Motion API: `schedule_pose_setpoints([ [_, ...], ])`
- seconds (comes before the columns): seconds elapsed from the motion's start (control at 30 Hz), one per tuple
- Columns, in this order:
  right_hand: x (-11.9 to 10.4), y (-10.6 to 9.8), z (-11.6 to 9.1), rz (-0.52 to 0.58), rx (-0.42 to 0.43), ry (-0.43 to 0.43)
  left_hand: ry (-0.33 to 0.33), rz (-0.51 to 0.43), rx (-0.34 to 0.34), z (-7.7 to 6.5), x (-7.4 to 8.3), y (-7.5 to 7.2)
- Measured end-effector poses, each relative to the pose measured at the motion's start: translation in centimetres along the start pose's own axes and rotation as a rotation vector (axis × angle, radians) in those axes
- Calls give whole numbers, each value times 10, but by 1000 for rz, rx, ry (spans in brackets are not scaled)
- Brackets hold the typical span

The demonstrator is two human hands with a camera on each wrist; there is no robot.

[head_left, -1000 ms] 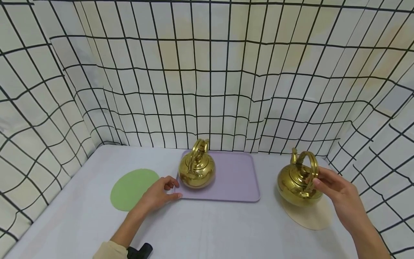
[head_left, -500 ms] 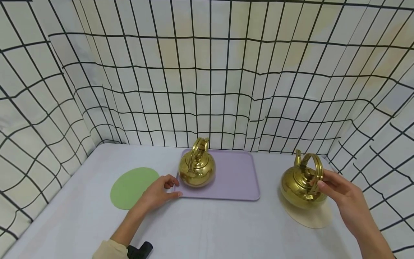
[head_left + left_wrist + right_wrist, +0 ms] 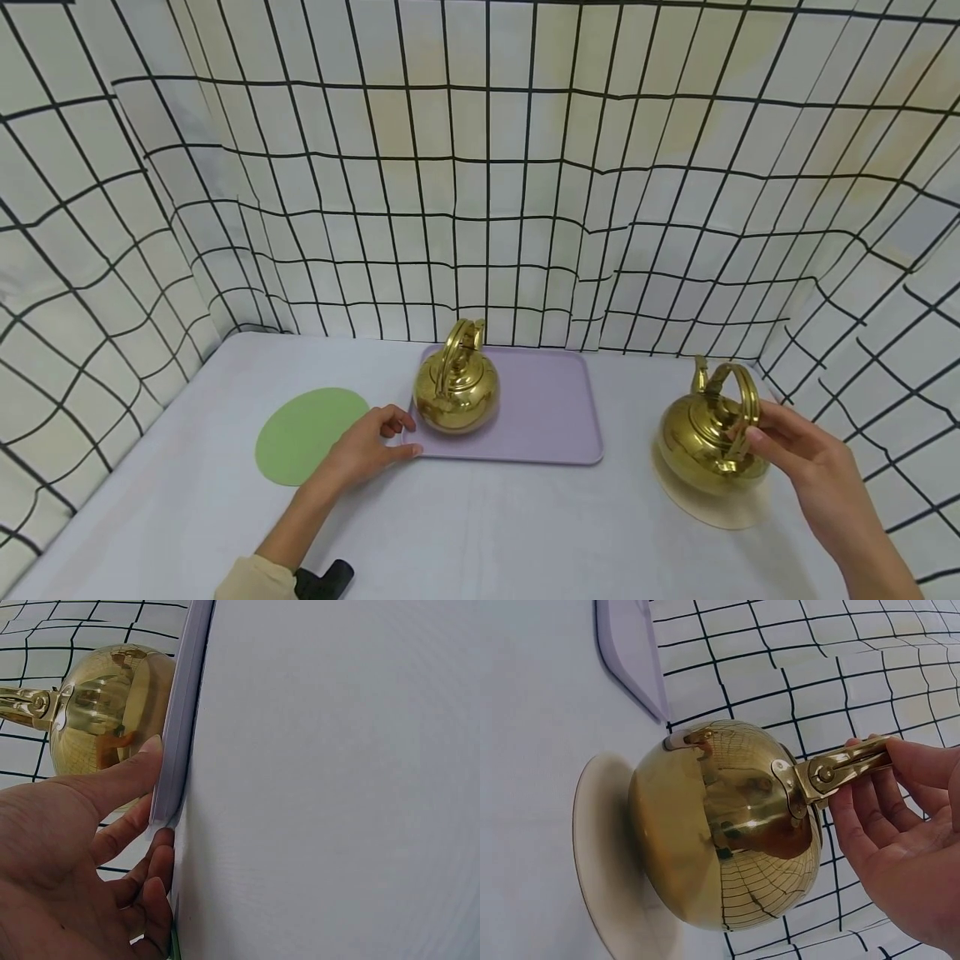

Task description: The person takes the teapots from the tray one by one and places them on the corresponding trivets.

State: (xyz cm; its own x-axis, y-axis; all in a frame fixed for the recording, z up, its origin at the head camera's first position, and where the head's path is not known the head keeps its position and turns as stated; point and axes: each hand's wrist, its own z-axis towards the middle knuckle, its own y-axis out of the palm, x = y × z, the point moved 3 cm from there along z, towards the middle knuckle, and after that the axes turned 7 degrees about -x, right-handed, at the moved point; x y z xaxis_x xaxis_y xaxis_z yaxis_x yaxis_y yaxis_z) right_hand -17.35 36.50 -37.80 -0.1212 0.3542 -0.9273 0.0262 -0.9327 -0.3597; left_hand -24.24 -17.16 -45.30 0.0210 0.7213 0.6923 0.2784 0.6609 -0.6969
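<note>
My right hand (image 3: 813, 475) grips the upright handle of a brass kettle (image 3: 720, 825) at the right. The kettle stands over a round beige mat (image 3: 708, 515); whether its base touches the mat I cannot tell. A second brass kettle (image 3: 456, 396) sits on the left part of a light purple tray (image 3: 543, 408). At that tray's near left corner, my left hand (image 3: 367, 450) holds the rim, thumb on the front side and index finger around the corner, as the left wrist view shows. Its other fingers are bent near the tablecloth.
A round green mat (image 3: 307, 437) lies left of the tray, partly behind the left hand. White cloth (image 3: 510, 533) covers the table. White walls with a black grid (image 3: 480, 183) enclose the back and both sides. A black strap piece (image 3: 326, 579) shows at the left wrist.
My right hand and its kettle have moved right and slightly nearer, more over the beige mat. The left hand, tray and other kettle stay in place.
</note>
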Motion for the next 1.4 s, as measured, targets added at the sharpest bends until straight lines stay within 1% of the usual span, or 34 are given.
schedule_pose_setpoints([
  [0.17, 3, -4, -1, -33, -11, 57, 13, -8, -1, 0, 0, 0],
  [0.37, 4, -5, -3, 10, -12, 35, 18, -10, -5, 0, 1, 0],
  [0.43, 4, -5, -3, 7, -10, 44, 15, -11, -7, 0, 1, 0],
  [0.53, 4, -6, -5, -55, -12, 64, 11, -15, -7, -1, 3, -1],
  [0.63, 3, -7, -6, -113, -21, 64, 7, -17, -6, -1, 3, -1],
  [0.77, 4, -7, -7, -117, -25, 54, 8, -17, -6, -1, 2, -1],
  [0.87, 5, -6, -7, -123, -19, 70, 11, -16, -5, 0, 1, -1],
  [1.07, 6, -5, -7, -181, -17, 96, 5, -14, -4, 0, 1, 0],
  [1.4, 14, -5, -11, -19, 19, 95, 2, -17, -5, -1, 2, -1],
])
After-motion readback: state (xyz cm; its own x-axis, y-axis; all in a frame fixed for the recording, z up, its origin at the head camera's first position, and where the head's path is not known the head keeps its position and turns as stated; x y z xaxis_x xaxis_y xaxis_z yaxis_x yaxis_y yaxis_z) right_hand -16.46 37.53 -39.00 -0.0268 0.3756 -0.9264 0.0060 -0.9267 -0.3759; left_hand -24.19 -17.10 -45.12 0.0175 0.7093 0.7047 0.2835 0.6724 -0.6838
